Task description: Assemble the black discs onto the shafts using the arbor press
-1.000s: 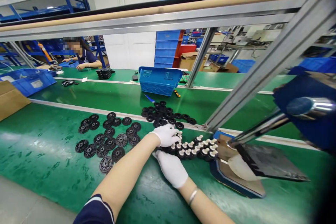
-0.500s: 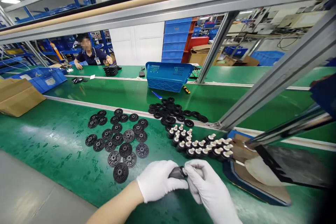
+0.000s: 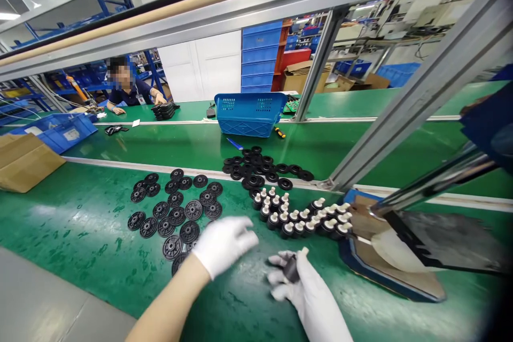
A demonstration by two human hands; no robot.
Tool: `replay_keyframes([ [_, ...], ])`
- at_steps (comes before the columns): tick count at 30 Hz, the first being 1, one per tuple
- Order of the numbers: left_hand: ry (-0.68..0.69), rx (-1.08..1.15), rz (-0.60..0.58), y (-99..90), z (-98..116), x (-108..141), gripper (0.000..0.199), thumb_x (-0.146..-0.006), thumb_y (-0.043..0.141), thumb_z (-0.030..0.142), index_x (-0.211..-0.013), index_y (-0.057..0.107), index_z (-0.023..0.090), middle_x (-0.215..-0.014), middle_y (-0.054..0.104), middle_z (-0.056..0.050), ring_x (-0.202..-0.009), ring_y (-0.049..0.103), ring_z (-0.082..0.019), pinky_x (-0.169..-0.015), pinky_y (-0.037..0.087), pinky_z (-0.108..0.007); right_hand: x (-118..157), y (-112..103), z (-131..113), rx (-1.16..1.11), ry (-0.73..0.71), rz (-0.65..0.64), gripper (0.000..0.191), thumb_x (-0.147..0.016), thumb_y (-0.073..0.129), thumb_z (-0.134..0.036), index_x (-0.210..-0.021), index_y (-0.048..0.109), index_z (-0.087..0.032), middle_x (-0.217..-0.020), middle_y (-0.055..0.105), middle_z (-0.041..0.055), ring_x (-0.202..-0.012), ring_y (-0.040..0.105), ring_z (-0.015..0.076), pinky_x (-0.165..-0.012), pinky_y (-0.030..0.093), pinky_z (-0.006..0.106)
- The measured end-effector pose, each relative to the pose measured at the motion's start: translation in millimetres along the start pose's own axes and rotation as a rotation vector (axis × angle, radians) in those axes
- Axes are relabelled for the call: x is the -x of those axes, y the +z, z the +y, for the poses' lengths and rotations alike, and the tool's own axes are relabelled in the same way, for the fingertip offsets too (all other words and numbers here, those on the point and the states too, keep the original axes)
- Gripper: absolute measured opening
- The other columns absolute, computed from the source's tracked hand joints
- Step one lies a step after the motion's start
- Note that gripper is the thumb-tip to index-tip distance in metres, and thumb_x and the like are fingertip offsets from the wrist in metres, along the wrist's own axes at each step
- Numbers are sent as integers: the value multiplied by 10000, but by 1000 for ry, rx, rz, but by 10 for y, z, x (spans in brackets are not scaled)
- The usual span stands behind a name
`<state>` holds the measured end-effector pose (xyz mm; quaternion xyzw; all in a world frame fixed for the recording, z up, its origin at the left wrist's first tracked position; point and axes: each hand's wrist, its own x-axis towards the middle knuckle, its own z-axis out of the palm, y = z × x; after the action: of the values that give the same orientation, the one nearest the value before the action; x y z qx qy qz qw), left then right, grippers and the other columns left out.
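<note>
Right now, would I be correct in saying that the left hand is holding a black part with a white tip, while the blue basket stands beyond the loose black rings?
Not quite: the head view shows the right hand holding the black part with a white tip, not the left hand. The blue basket does stand beyond the loose black rings.

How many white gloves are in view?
2: one glove on the left hand, near the discs; another on the right hand, holding a black part. No others show.
</note>
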<state>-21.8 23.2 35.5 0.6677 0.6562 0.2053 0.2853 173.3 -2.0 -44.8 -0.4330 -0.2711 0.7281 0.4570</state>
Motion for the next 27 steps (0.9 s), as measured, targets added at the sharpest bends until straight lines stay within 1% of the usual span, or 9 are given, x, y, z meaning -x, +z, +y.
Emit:
replay_keyframes([
  [2, -109, -96, 124, -256, -200, -292, 440, -892, 471, 436, -1281, 541, 243, -1299, 591, -108, -1231, 500, -277, -1041, 333, -393, -17, -34, 5, -44, 53, -49, 531, -828, 477, -712, -932, 542, -195, -709, 607, -1, -324, 415, 62, -290, 308, 188],
  [4, -232, -183, 183, -402, -408, -566, 566, -805, 625, 381, -1311, 499, 162, -1344, 525, -204, -1287, 421, -380, -1058, 277, -517, -12, -49, 9, -5, 67, -73, 549, -809, 508, -717, -964, 522, -190, -654, 556, -36, -295, 273, 8, -282, 224, 148],
  [7, -340, -247, 208, -418, -643, -831, 692, -638, 794, 307, -1252, 543, 112, -1254, 557, -269, -1211, 458, -483, -979, 311, -621, -3, -56, 16, 92, 83, -82, 506, -778, 648, -616, -1012, 483, -200, -692, 543, -48, -345, 264, -7, -305, 212, 122],
  [11, -337, -214, 256, -326, -768, -920, 754, -543, 852, 235, -1231, 565, 125, -1212, 573, -252, -1166, 507, -469, -957, 361, -587, -33, -92, 51, 161, 80, -106, 501, -768, 692, -534, -1048, 437, -205, -757, 579, -30, -344, 272, -10, -307, 226, 136],
  [15, -265, -60, 361, -375, -780, -789, 566, -643, 783, 220, -1174, 596, 165, -1180, 607, -168, -1158, 550, -354, -995, 390, -471, -87, -147, 112, 194, 84, -135, 479, -761, 680, -545, -986, 444, -194, -818, 610, 5, -326, 284, -17, -309, 219, 155],
  [18, -217, 119, 470, -471, -743, -537, 367, -746, 713, 366, -1051, 623, 183, -1124, 643, -111, -1132, 574, -295, -1012, 401, -428, -104, -175, 125, 268, 102, -152, 474, -771, 656, -570, -956, 447, -187, -601, 534, -63, -310, 269, 5, -322, 208, 169],
  [21, -177, 315, 530, -487, -637, -236, 389, -864, 553, 482, -1116, 549, 186, -1169, 634, -102, -1114, 601, -260, -965, 466, -414, -89, -180, 80, 339, 121, -199, 422, -823, 612, -543, -959, 448, -179, -457, 411, -112, -322, 284, 28, -365, 223, 180],
  [23, -161, 608, 469, -412, -521, -75, 366, -904, 509, 459, -1142, 516, 181, -1238, 600, -115, -1123, 608, -260, -924, 507, -409, -81, -171, 41, 342, 143, -234, 430, -817, 610, -557, -946, 448, -180, -534, 502, -73, -325, 312, 24, -367, 229, 188],
  [27, -249, 1412, 122, -77, -264, 70, 304, -878, 621, 325, -1130, 540, 175, -1212, 600, -127, -1077, 634, -286, -859, 544, -407, -100, -156, 34, 293, 167, -237, 506, -760, 616, -645, -884, 437, -188, -705, 593, -22, -281, 318, 1, -318, 207, 183],
])
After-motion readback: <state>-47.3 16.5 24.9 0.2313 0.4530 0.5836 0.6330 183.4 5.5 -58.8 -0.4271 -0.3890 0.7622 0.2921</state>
